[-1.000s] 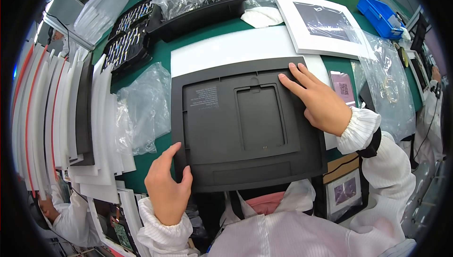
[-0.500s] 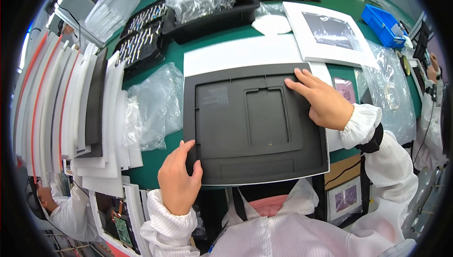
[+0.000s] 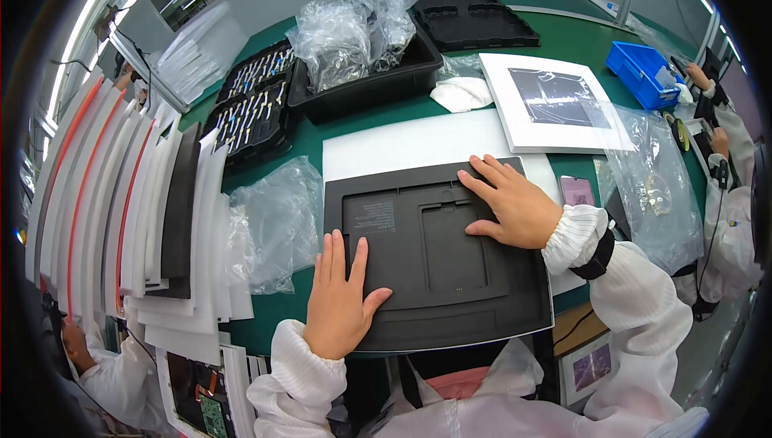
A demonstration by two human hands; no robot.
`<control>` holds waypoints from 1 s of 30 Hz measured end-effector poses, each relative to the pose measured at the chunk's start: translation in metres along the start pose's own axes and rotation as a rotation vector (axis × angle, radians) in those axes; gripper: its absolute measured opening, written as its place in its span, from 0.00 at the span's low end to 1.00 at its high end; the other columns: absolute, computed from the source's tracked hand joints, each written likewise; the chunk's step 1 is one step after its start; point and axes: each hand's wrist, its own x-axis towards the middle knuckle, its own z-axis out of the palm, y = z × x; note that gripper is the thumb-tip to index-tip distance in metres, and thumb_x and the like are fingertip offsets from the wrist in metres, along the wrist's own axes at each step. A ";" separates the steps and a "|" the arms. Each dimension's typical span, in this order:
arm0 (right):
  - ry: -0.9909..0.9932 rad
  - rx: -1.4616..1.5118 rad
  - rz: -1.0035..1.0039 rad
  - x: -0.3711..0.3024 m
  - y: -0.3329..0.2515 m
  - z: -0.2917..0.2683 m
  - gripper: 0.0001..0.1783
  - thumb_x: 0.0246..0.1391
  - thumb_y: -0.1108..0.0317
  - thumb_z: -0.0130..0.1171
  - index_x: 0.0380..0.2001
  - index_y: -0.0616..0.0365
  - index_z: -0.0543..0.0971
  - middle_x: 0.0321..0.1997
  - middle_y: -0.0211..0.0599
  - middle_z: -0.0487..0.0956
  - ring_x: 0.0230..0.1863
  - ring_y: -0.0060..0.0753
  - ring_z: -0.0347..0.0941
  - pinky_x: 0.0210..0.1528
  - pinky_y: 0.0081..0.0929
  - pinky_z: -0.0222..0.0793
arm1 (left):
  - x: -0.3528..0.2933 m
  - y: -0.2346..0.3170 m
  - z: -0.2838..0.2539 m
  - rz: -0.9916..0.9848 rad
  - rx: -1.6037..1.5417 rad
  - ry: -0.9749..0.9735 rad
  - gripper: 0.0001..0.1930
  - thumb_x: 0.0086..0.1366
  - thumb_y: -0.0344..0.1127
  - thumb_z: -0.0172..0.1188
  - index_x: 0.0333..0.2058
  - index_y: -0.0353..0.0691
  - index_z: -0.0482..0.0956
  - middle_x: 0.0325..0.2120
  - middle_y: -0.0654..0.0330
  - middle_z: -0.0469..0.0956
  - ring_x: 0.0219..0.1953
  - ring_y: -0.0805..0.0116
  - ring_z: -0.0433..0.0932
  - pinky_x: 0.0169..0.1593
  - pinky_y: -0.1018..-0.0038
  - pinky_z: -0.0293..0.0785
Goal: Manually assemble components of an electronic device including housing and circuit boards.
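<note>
A black rectangular panel (image 3: 418, 317) lies in front of me, its near edge by my body. It has a raised frame, a rectangular recess and a patch of small print, and a thin white edge shows below it. On its left part rests my left hand (image 3: 342, 297), fingers stretched out and thumb apart. My right hand (image 3: 519, 205) lies over the upper right part, fingers spread, thumb beside the recess. Neither hand grasps anything. A white foam sheet (image 3: 418, 141) shows beyond the panel's far edge.
Stacked foam sheets (image 3: 181, 221) stand at left beside a clear plastic bag (image 3: 281, 221). Farther back are black trays of small parts (image 3: 249, 120), a black bin (image 3: 362, 96) with bagged items, a white framed panel (image 3: 498, 108) and a blue bin (image 3: 643, 75). Co-workers' hands (image 3: 712, 108) show at right.
My left hand has moved from the panel's left edge onto its surface and flattened. My right hand has slid inward from the upper right corner. The whole view has shifted, so the panel appears lower.
</note>
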 end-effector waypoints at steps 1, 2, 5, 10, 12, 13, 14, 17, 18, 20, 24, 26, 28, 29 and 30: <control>0.018 0.005 0.002 0.001 0.000 0.001 0.38 0.49 0.47 0.54 0.58 0.58 0.60 0.63 0.51 0.55 0.65 0.53 0.48 0.64 0.43 0.47 | 0.001 0.000 0.000 -0.004 0.010 0.002 0.35 0.60 0.51 0.53 0.59 0.35 0.55 0.59 0.36 0.46 0.63 0.41 0.45 0.62 0.56 0.47; 0.014 0.007 0.002 0.000 -0.001 0.001 0.38 0.49 0.47 0.54 0.58 0.58 0.60 0.63 0.51 0.55 0.65 0.53 0.48 0.64 0.43 0.47 | 0.001 0.000 0.000 -0.006 0.008 -0.002 0.35 0.60 0.51 0.53 0.59 0.35 0.55 0.59 0.36 0.46 0.63 0.41 0.45 0.62 0.56 0.47; 0.007 0.028 0.024 0.000 -0.004 -0.002 0.37 0.48 0.50 0.57 0.57 0.58 0.61 0.62 0.52 0.55 0.65 0.54 0.48 0.64 0.43 0.47 | 0.001 0.002 -0.002 -0.013 -0.007 -0.015 0.34 0.60 0.47 0.53 0.60 0.36 0.53 0.60 0.37 0.45 0.63 0.40 0.44 0.62 0.58 0.46; -0.003 0.052 0.060 0.000 -0.005 -0.006 0.39 0.44 0.55 0.61 0.57 0.58 0.60 0.62 0.52 0.55 0.64 0.56 0.49 0.63 0.41 0.49 | 0.001 0.000 -0.003 0.011 -0.007 -0.003 0.34 0.60 0.51 0.52 0.59 0.37 0.55 0.59 0.37 0.48 0.62 0.40 0.46 0.62 0.59 0.49; -0.016 0.065 0.053 -0.002 -0.003 -0.005 0.39 0.44 0.54 0.61 0.57 0.58 0.61 0.62 0.52 0.55 0.64 0.56 0.49 0.63 0.41 0.49 | 0.000 0.000 -0.006 0.040 -0.023 0.021 0.33 0.60 0.50 0.53 0.58 0.37 0.57 0.58 0.38 0.52 0.61 0.42 0.50 0.61 0.60 0.52; -0.033 0.077 0.057 -0.002 -0.003 -0.006 0.38 0.44 0.54 0.62 0.57 0.57 0.61 0.62 0.52 0.55 0.64 0.56 0.49 0.63 0.41 0.49 | 0.000 -0.004 -0.008 0.032 -0.016 0.036 0.33 0.60 0.50 0.53 0.58 0.37 0.57 0.58 0.38 0.52 0.61 0.42 0.50 0.61 0.60 0.52; -0.041 0.098 0.067 -0.001 -0.003 -0.008 0.38 0.44 0.55 0.62 0.57 0.57 0.61 0.63 0.51 0.55 0.64 0.57 0.48 0.63 0.40 0.49 | 0.000 -0.011 -0.010 0.051 -0.127 0.036 0.32 0.59 0.47 0.55 0.58 0.36 0.58 0.57 0.39 0.54 0.61 0.43 0.52 0.61 0.61 0.53; -0.022 0.156 0.035 -0.001 -0.002 -0.012 0.38 0.43 0.56 0.63 0.57 0.57 0.61 0.62 0.51 0.56 0.64 0.56 0.48 0.63 0.40 0.47 | -0.003 -0.033 -0.013 -0.052 -0.466 0.188 0.29 0.55 0.33 0.59 0.55 0.35 0.62 0.53 0.47 0.64 0.56 0.49 0.61 0.58 0.65 0.58; -0.003 0.126 0.037 -0.001 -0.001 -0.011 0.37 0.45 0.53 0.61 0.56 0.57 0.63 0.62 0.50 0.57 0.65 0.54 0.48 0.65 0.44 0.44 | -0.004 -0.038 -0.012 -0.126 -0.527 0.251 0.27 0.54 0.32 0.59 0.53 0.35 0.63 0.51 0.47 0.66 0.53 0.49 0.64 0.57 0.65 0.60; -0.013 0.091 0.038 -0.005 -0.005 -0.012 0.36 0.45 0.54 0.61 0.56 0.57 0.63 0.62 0.50 0.57 0.65 0.54 0.48 0.65 0.44 0.44 | -0.004 -0.046 -0.006 -0.214 -0.599 0.327 0.26 0.54 0.31 0.58 0.52 0.34 0.65 0.48 0.47 0.68 0.50 0.50 0.67 0.55 0.65 0.61; -0.044 0.080 -0.049 -0.004 -0.038 -0.020 0.35 0.45 0.58 0.62 0.56 0.57 0.62 0.62 0.52 0.56 0.64 0.56 0.47 0.64 0.45 0.45 | -0.005 -0.052 0.023 -0.199 -0.572 0.311 0.22 0.54 0.30 0.58 0.49 0.32 0.68 0.42 0.48 0.70 0.42 0.50 0.69 0.49 0.65 0.65; -0.104 0.150 -0.137 -0.002 -0.063 -0.026 0.37 0.46 0.57 0.62 0.58 0.55 0.60 0.64 0.51 0.53 0.65 0.56 0.45 0.65 0.44 0.44 | -0.010 -0.045 0.031 -0.160 -0.439 0.410 0.22 0.55 0.32 0.58 0.49 0.31 0.68 0.40 0.48 0.69 0.42 0.48 0.67 0.46 0.65 0.65; -0.155 0.119 -0.188 0.007 -0.082 -0.022 0.39 0.46 0.56 0.61 0.59 0.54 0.59 0.64 0.51 0.52 0.66 0.56 0.44 0.65 0.44 0.43 | -0.014 -0.037 0.030 -0.198 -0.381 0.412 0.22 0.57 0.33 0.56 0.50 0.33 0.67 0.37 0.48 0.68 0.41 0.50 0.67 0.44 0.65 0.66; -0.187 0.103 -0.220 0.013 -0.090 -0.020 0.40 0.46 0.56 0.61 0.60 0.53 0.57 0.65 0.51 0.51 0.66 0.56 0.43 0.65 0.43 0.42 | -0.015 -0.035 0.029 -0.223 -0.381 0.398 0.22 0.58 0.34 0.55 0.51 0.33 0.66 0.36 0.48 0.67 0.40 0.51 0.67 0.43 0.65 0.67; -0.211 0.072 -0.225 0.022 -0.092 -0.013 0.42 0.45 0.53 0.62 0.61 0.52 0.56 0.66 0.50 0.48 0.67 0.56 0.41 0.66 0.44 0.40 | -0.014 -0.034 0.031 -0.233 -0.384 0.399 0.22 0.59 0.36 0.55 0.50 0.34 0.66 0.35 0.49 0.67 0.39 0.53 0.67 0.41 0.66 0.67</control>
